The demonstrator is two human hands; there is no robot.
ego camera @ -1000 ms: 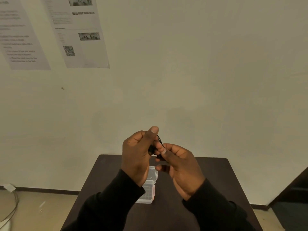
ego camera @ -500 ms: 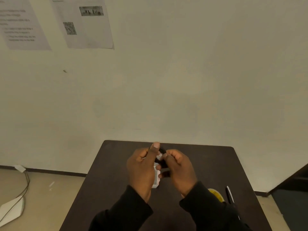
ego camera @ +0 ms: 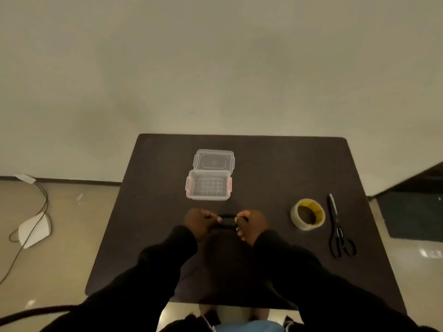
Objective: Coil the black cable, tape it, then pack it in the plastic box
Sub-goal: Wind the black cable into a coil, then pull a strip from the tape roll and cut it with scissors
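Observation:
The coiled black cable (ego camera: 227, 221) is a small bundle held between both hands just above the dark table (ego camera: 275, 168). My left hand (ego camera: 200, 224) pinches its left end and my right hand (ego camera: 251, 224) pinches its right end. The clear plastic box (ego camera: 208, 188) stands open a short way beyond my hands, with red side clips and its lid (ego camera: 213, 160) folded back behind it. A roll of clear tape with a yellow core (ego camera: 308, 213) lies to the right of my right hand. Most of the cable is hidden by my fingers.
Black scissors (ego camera: 339, 230) lie right of the tape, near the table's right edge. On the floor to the left sit a white device (ego camera: 34, 230) and its trailing cord (ego camera: 43, 197). A plain wall rises behind the table.
The camera has tilted down, so the whole table, tape and scissors now show. My hands lowered the cable from in front of the wall to just above the table, near the box.

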